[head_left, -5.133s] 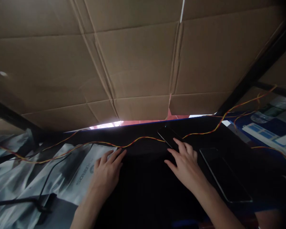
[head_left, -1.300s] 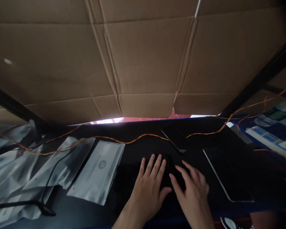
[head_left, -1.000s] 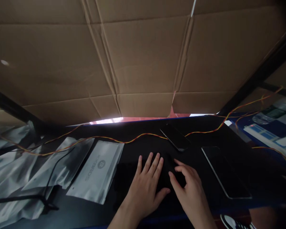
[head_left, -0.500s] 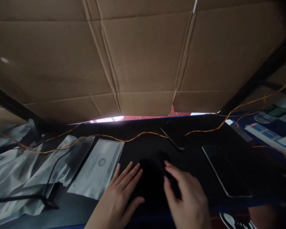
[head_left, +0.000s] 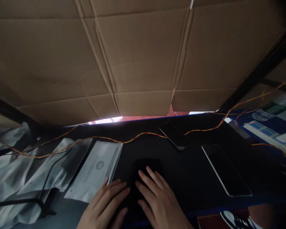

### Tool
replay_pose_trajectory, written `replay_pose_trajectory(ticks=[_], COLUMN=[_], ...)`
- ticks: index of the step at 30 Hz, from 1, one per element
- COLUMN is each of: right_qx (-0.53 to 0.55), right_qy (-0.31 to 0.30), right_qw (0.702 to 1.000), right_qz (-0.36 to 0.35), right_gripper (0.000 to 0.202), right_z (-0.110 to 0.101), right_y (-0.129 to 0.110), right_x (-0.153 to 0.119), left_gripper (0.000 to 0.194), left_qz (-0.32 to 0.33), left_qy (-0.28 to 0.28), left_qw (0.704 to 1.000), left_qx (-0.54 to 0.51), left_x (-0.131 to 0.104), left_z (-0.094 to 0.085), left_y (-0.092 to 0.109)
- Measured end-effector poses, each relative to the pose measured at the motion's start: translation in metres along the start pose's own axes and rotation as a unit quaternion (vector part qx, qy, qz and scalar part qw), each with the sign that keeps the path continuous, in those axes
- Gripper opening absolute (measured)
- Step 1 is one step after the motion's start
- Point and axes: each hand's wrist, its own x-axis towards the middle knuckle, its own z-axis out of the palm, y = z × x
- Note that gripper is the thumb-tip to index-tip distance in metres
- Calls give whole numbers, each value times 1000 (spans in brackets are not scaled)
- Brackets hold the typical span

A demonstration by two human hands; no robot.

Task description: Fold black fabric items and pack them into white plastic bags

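Note:
A black, soft-looking piece that seems to be cloth (head_left: 145,163) lies on the dark table top, its outline hard to make out. My right hand (head_left: 157,197) rests flat on it with the fingers stretched out. To its left, my left hand (head_left: 107,203) is low over the table beside the cloth, fingers extended and slightly bent, with nothing visible in them. Just beyond the left fingers lies a pale printed plastic bag (head_left: 95,168). Beyond the hands lies a dark phone (head_left: 173,136), and a second phone (head_left: 226,170) with a light edge is at the right.
Crumpled clear plastic bags (head_left: 52,168) and a black cable (head_left: 16,201) cover the left side. A red-yellow twisted wire (head_left: 133,137) crosses the table. Cardboard (head_left: 143,57) walls off the back. A plastic bottle (head_left: 268,111) is at right; a shoe (head_left: 233,219) shows below.
My right hand has opened from its pinch on the black cloth and moved left, now flat on it. My left hand has drawn back toward me and left.

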Motion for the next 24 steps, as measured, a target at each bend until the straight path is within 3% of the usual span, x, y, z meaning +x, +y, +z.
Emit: replay_pose_trajectory(ticks=[3,6,9,11,15,18,21,24], right_qx=[15,67,115,127,114,109,121,112], right_qy=[23,106,199,224,229,229,167,92], right_qw=[1000,991,968,959,960,960,975,989], right_qz=[14,45,97,120,113,116,82,21], right_gripper=[34,39,53,57,52,43,40,37], right_z=[5,-4,-19,-30,-55,-64,-54,-28], right_y=[-2,3,20,32,46,38,16,-11], right_x=[-1,-5,-8,-10,-12,-10,2,23], left_gripper=[33,37,49,52,37,28,21,17], left_qz=[-20,-109,-168,-177,-196,-233,-269,-264], left_qy=[10,25,-13,-42,-59,-50,-31,-19], left_qw=[1000,992,981,978,976,970,963,964], left_qx=[18,53,99,104,78,40,14,-9], left_x=[-6,-18,-29,-34,-30,-19,-11,-8], left_z=[1,-1,-1,3,5,-3,-12,-17], left_y=[-7,-27,-47,-54,-46,-32,-18,-3])
